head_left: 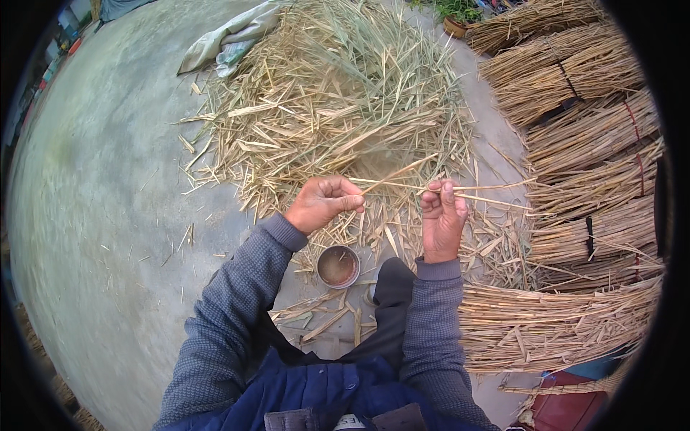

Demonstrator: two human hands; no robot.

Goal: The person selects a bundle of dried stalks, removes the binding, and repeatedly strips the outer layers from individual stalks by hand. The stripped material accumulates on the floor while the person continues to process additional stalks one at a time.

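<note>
My left hand (325, 203) is closed in a pinch on a dry leaf strip (399, 173), whose free end slants up to the right. Opposite it, my right hand (442, 221) grips thin dry reed stalks (496, 188) between thumb and fingers. Their ends stick out to the right, and one thin length also runs leftward toward my left hand. Whether the strip is still joined to a stalk I cannot tell. Both hands are held above the near edge of a big heap of dry leaves and husks (309, 118).
A round metal tin (338, 266) with brownish contents stands on the concrete floor (122, 208) below my left hand. Tied reed bundles (575, 79) line the right side, with loose stalks (560, 323) nearer me. A pale sack (230, 36) lies beside the heap; a potted plant (456, 25) stands behind.
</note>
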